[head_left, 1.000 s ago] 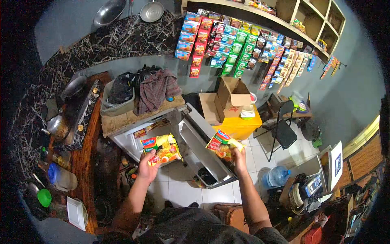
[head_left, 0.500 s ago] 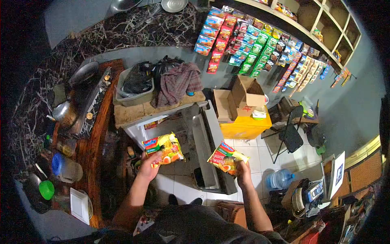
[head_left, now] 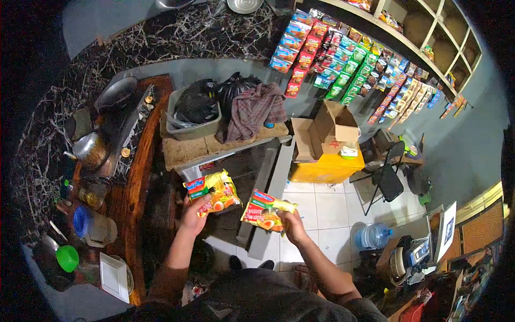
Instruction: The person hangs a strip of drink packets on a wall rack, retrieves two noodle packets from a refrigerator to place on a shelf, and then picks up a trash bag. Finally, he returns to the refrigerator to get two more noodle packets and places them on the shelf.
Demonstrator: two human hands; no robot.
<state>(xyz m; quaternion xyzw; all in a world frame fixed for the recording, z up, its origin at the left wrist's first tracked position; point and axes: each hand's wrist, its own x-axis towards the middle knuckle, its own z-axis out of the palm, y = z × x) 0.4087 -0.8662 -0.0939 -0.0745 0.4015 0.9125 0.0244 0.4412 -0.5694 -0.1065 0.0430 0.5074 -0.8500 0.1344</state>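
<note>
You've got a noodle packet in each hand, printed fronts facing up at you. Your left hand (head_left: 194, 217) is closed on the left packet (head_left: 219, 192), thumb across its front near the lower left corner; the fingers behind are mostly hidden. Your right hand (head_left: 295, 228) pinches the right packet (head_left: 263, 212) by its right edge, though I can't really tell how the fingers sit underneath. The packets are near each other, right one a bit lower in view, both up in front of the fridge (head_left: 201, 159) and its partway open door (head_left: 283, 169). On top of the fridge there's a mat (head_left: 179, 149) with a tub (head_left: 194, 132) of black bags and a checked cloth (head_left: 253, 110). Just right of the door sits a yellow box (head_left: 322, 170) with an open carton (head_left: 339, 130) on it.
</note>
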